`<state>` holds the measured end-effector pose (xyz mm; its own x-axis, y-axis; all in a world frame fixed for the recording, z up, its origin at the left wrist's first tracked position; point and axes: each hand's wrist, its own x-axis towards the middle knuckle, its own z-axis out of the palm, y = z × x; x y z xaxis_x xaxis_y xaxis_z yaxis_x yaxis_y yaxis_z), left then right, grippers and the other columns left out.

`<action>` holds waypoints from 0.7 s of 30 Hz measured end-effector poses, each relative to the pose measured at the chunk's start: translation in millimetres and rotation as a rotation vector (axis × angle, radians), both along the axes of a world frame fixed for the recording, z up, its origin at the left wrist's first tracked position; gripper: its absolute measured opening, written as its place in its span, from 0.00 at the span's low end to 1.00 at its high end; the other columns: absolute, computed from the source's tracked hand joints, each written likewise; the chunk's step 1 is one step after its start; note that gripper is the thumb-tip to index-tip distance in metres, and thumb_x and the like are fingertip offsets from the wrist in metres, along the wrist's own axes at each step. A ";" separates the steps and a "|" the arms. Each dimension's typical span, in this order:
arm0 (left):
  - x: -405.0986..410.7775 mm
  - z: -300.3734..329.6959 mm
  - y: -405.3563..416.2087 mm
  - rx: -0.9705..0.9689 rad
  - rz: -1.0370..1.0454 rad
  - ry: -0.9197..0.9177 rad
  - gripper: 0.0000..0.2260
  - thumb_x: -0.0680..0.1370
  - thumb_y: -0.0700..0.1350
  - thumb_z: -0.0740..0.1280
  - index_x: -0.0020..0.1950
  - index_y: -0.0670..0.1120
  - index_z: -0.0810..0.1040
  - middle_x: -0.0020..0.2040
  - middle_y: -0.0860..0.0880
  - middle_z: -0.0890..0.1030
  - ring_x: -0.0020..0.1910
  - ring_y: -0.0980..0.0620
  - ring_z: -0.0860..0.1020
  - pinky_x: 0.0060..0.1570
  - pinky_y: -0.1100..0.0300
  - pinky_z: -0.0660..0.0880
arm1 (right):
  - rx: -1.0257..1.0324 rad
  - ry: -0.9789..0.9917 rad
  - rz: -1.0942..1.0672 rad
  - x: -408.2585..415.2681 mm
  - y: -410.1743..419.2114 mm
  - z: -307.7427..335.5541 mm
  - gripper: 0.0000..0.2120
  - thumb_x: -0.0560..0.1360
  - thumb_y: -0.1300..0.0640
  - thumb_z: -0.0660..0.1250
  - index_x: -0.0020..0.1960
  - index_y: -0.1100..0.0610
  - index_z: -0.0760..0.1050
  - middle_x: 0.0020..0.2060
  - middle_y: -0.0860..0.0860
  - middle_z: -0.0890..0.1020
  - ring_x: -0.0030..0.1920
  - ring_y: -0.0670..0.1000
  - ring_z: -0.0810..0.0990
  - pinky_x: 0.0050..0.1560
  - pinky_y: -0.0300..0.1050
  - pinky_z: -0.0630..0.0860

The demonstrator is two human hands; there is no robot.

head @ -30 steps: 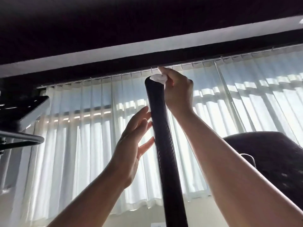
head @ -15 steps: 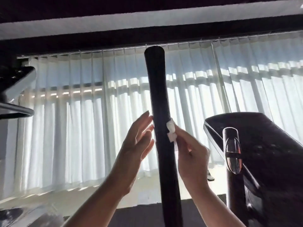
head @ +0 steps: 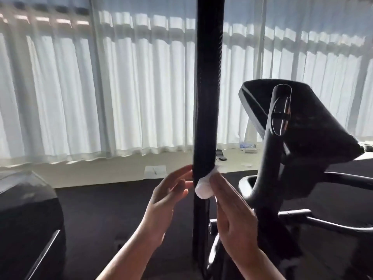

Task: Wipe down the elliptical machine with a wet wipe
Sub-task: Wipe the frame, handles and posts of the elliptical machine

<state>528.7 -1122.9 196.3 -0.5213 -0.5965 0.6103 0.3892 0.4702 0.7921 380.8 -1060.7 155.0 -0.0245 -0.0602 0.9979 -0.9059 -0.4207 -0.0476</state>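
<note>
A tall black foam-covered handlebar [head: 207,87] of the elliptical machine runs up the middle of the view. My right hand [head: 232,215] presses a bunched white wet wipe [head: 203,187] against the bar's right side, at the lower end of the foam grip. My left hand [head: 171,193] is held beside the bar on its left, fingers straight and spread, fingertips at the bar's edge. The machine's dark console [head: 308,126] and a short curved handle [head: 276,122] stand to the right.
Another dark machine body [head: 28,219] fills the lower left. White sheer curtains [head: 101,87] cover the windows behind. Papers and small items [head: 155,171] lie on the light floor strip beyond the dark mat [head: 105,209]. Black frame tubes [head: 333,225] reach out at the lower right.
My right hand has slid the wipe down the bar from its top to the lower end of the grip. My left hand followed down beside it, and my view tilted downward.
</note>
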 end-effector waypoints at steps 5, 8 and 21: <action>7.7 -32.4 -8.3 0.109 -0.044 -0.051 0.18 0.70 0.58 0.67 0.56 0.54 0.83 0.56 0.48 0.84 0.56 0.50 0.82 0.60 0.55 0.73 | -0.018 0.180 -0.167 -9.5 0.4 7.7 0.16 0.77 0.68 0.65 0.65 0.63 0.71 0.64 0.58 0.75 0.67 0.53 0.74 0.69 0.45 0.70; 16.2 -49.0 -21.7 0.173 -0.047 -0.042 0.16 0.71 0.57 0.67 0.55 0.54 0.84 0.55 0.47 0.84 0.56 0.49 0.82 0.60 0.53 0.74 | -0.027 0.297 -0.244 -10.4 0.4 -0.1 0.13 0.79 0.66 0.65 0.64 0.63 0.73 0.63 0.56 0.76 0.65 0.53 0.76 0.69 0.45 0.70; 26.4 -143.4 -44.5 0.543 -0.076 -0.219 0.09 0.81 0.44 0.63 0.52 0.51 0.83 0.51 0.50 0.85 0.51 0.52 0.82 0.54 0.57 0.74 | 0.405 0.898 -0.566 9.1 23.7 -50.0 0.10 0.80 0.65 0.63 0.55 0.61 0.83 0.59 0.55 0.82 0.64 0.53 0.78 0.70 0.49 0.68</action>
